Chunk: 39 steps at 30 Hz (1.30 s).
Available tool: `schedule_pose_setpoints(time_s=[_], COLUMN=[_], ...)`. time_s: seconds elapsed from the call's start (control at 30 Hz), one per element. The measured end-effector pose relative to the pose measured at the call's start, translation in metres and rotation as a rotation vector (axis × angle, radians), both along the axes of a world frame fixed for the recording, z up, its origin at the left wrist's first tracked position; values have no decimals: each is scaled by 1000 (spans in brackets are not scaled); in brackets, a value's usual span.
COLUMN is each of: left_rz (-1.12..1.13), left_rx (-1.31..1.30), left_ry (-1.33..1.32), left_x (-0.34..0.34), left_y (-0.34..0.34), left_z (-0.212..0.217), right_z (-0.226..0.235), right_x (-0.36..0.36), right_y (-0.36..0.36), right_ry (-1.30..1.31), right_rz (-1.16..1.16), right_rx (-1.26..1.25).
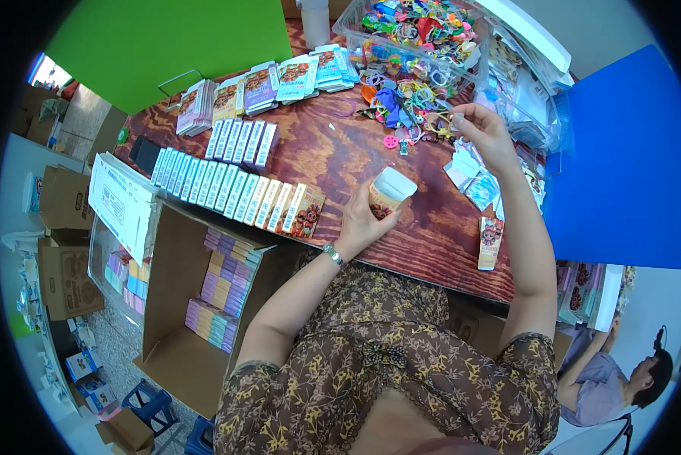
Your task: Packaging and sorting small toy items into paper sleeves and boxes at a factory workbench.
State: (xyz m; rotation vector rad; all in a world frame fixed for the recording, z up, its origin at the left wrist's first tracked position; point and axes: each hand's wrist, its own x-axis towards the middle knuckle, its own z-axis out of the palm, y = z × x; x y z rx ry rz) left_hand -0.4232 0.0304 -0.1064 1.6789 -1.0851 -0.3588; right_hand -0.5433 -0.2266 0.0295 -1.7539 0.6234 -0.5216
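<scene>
My left hand (360, 220) is wrapped round a small orange-and-white carton (386, 206) near the table's front edge. Its top gapes, showing the white inside. Over to the right, my right hand (488, 140) is raised beside a loose heap of colourful small trinkets (401, 106), with thumb and fingers pinched together. Whatever lies between those fingertips is too small to make out. Below that hand lie loose printed sachets (473, 182). A narrow orange carton (490, 243) rests by my right forearm.
Filled cartons (234, 189) stand in rows at left; stacks of flat cartons (261, 87) lie behind. A clear bin (371, 45) of trinkets is at the back. An open cardboard box (177, 303) holding cartons abuts the table. A blue panel (621, 159) borders the right. Another person (606, 379) sits at lower right.
</scene>
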Motion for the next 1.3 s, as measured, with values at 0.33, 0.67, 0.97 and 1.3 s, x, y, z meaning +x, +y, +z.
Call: schedule_pose_setpoints(time_s=[0.33,0.67,0.97,1.3], left_rz=[-23,-39,-88,-103], left_rx=[-88,-91,-176,-114], left_ry=[-7,-101,-255,-296], left_x=[-3,7,-3,-17], left_y=[-9,6,-4,-9], left_z=[23,13,26,28], right_z=[16,8,6,-44], right_x=[-1,-10,-15,-20], right_y=[88,104,110,130], right_ry=[143,335,188,82], right_rz=[324,379,327,146], right_rx=[109,-234,-364,-1347])
